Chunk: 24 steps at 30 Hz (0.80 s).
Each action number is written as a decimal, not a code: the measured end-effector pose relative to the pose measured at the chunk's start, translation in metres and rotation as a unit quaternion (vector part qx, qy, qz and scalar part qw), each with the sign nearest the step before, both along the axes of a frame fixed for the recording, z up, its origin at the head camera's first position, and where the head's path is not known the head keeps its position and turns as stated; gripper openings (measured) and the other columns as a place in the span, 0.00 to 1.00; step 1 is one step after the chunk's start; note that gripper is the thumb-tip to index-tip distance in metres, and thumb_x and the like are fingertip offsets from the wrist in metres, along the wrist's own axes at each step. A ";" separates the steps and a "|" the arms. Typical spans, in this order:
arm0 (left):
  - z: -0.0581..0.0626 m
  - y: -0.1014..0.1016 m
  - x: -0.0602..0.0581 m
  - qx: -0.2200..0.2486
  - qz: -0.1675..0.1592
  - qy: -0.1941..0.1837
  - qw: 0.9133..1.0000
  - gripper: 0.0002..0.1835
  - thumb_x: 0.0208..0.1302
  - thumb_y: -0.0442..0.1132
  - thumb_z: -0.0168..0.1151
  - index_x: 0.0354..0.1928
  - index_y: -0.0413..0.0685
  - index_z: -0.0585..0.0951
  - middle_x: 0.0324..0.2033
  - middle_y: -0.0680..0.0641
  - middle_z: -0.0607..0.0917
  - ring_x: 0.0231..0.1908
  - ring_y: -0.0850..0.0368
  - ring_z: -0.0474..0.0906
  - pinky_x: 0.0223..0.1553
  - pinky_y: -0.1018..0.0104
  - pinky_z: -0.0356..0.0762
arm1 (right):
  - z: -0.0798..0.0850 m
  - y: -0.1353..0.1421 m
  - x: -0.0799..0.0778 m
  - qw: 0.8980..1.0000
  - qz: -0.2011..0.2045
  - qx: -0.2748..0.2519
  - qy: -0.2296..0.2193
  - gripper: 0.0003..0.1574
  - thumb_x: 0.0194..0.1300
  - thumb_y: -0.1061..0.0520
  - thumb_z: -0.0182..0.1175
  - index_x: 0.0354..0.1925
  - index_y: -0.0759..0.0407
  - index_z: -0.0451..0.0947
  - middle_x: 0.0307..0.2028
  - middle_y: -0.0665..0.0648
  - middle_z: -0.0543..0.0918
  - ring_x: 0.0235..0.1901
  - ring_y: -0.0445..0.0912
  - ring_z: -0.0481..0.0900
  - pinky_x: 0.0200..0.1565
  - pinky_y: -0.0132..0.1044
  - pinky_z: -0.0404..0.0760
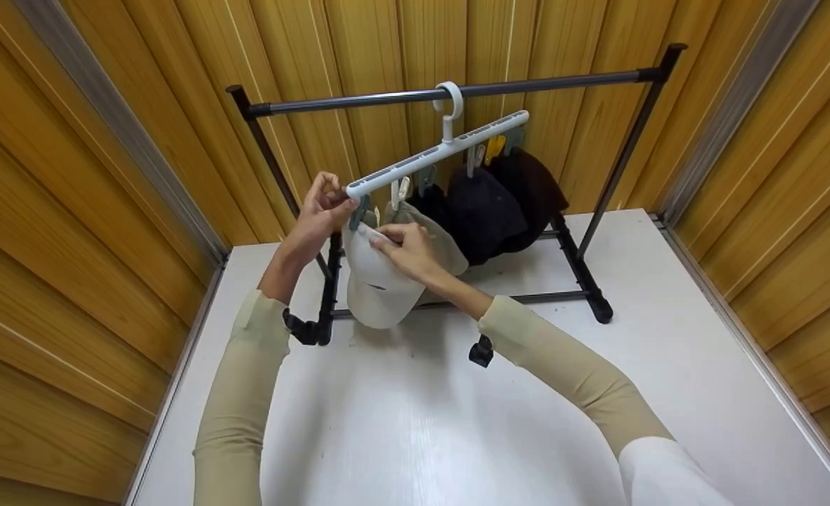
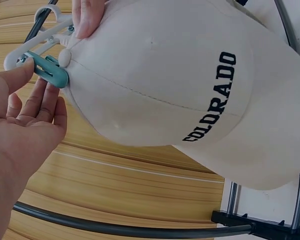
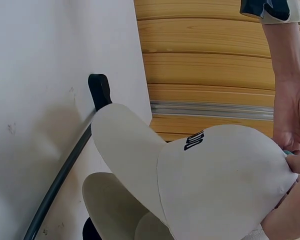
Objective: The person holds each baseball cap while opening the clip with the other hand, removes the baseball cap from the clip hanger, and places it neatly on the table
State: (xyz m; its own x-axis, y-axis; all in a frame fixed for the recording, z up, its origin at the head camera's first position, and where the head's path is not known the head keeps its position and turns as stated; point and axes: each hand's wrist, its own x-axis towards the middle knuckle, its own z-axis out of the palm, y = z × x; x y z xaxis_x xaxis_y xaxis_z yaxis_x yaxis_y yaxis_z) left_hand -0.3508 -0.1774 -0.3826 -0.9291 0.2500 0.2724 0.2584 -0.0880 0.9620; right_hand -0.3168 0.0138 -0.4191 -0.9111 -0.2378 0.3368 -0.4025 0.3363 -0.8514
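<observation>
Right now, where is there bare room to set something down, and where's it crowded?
Bare: the white surface between the sleeves, in front of the rack, and right of it toward the wooden wall. Crowded: under the hanger, where caps and clips hang close, left hand and right hand near one end.

Here on my feeds, the cream cap (image 1: 379, 260) hangs crown up, brim down, dark COLORADO letters running just above that brim! And there's the teal clip (image 2: 52, 72), under the pale hanger's (image 1: 400, 169) near end, its tip just beside the cap's top button.
</observation>
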 end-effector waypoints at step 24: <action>-0.002 0.006 0.001 0.008 0.024 0.011 1.000 0.11 0.72 0.26 0.58 0.43 0.49 0.69 0.36 0.55 0.81 0.46 0.56 0.75 0.54 0.63 0.70 | -0.007 -0.003 0.006 0.996 0.048 -0.052 -0.062 0.13 0.69 0.66 0.63 0.47 0.76 0.84 0.45 0.71 0.88 0.35 0.37 0.83 0.38 0.24 0.78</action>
State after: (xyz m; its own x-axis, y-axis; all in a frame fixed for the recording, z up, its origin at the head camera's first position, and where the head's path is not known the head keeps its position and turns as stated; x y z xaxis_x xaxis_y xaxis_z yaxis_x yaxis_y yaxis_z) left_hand -0.3495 -0.1718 -0.3845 -0.9336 0.2012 0.2966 0.2836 -0.0910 0.9546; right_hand -0.3108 0.0108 -0.4260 -0.9221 -0.2949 0.2507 -0.3180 0.2080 -0.9250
